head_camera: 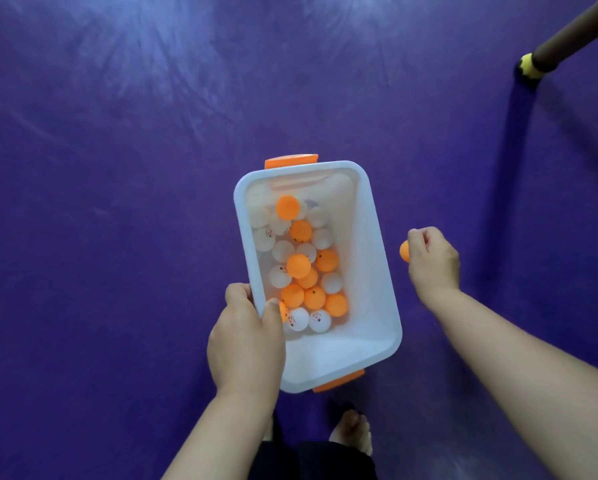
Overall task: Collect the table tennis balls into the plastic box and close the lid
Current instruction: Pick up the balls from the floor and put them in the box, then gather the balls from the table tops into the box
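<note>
Holding a heap of orange and white table tennis balls (299, 266), the white rectangular plastic box (363, 254) turns its open top up toward the camera, with the purple floor (117, 202) around it. Its long axis runs away from the person, the far end leaning slightly left, and an orange latch (290, 161) sits at each short end. The left hand (245, 337) grips the near left rim, thumb (271, 311) curled inside the wall. Near the box's right side and clear of it, the right hand (432, 258) closes curled fingers round one orange ball (404, 251), which peeks out at the hand's left edge.
</note>
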`<state>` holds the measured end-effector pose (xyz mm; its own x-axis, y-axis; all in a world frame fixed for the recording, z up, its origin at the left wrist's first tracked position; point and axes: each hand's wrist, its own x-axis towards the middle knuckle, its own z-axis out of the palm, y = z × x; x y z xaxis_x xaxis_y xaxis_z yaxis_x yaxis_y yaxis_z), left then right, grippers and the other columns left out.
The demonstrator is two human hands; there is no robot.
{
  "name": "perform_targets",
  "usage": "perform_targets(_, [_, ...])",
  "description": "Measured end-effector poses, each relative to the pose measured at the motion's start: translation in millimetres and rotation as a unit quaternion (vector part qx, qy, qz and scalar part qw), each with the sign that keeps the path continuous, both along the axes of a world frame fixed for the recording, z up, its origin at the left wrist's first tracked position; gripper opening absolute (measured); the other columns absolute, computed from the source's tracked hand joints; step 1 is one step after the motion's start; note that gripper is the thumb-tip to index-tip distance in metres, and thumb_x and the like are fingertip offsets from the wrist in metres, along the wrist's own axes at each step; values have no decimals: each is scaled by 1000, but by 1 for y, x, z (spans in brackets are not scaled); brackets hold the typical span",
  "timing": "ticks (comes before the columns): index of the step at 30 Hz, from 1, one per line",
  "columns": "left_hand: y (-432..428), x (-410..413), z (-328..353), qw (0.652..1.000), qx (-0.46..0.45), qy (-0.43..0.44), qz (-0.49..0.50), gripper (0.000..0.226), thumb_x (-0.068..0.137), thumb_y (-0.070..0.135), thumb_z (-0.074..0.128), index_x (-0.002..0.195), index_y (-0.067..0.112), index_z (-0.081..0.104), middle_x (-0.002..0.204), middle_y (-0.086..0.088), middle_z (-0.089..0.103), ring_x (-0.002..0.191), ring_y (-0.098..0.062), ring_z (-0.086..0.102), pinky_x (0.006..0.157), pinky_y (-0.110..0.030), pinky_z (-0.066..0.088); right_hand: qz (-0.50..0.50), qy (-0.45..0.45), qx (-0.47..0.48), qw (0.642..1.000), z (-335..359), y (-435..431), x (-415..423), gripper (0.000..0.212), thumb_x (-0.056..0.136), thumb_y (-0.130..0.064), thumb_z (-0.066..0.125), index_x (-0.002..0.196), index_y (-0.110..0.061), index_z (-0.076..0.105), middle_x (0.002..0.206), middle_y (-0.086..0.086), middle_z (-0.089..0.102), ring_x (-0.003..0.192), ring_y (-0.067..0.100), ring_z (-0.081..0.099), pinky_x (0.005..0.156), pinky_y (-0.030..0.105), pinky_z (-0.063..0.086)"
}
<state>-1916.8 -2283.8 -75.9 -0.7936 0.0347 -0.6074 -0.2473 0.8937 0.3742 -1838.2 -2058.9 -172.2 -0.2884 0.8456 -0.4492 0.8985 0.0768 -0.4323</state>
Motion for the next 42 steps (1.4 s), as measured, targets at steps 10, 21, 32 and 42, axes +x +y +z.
perform_targets(10, [35, -29, 154, 998, 33, 19, -40, 17, 95, 31, 49, 101, 16, 44, 84, 1, 61, 73, -22, 57, 50, -30, 36, 123, 222, 57, 966, 225, -1, -48, 19, 85, -37, 53, 91, -21, 59, 69, 0, 59, 64, 20, 55, 59, 32, 45])
perform_targets(21, [37, -52, 373, 993, 96, 55, -42, 13, 95, 29, 48, 96, 17, 46, 81, 1, 60, 72, -21, 57, 52, -31, 41, 142, 132, 75, 978, 433, -1, -37, 24, 88, -31, 59, 110, -22, 54, 70, -7, 49, 69, 17, 51, 59, 29, 39])
perform_targets(32, [26, -46, 527, 976, 128, 91, -152, 19, 91, 20, 48, 75, 14, 39, 66, -2, 54, 57, -18, 46, 47, -31, 32, 90, 114, 91, 985, 615, -25, 5, 14, 85, -29, 61, 96, -23, 56, 64, -6, 51, 65, 14, 52, 57, 32, 41])
perform_targets(42, [53, 5, 622, 936, 172, 132, -278, 21, 86, 24, 55, 75, 11, 42, 65, 0, 55, 53, -13, 42, 43, -26, 28, -63, 157, 130, 977, 701, -52, 107, 9, 84, -29, 62, 86, -26, 54, 64, -3, 52, 60, 13, 51, 50, 30, 40])
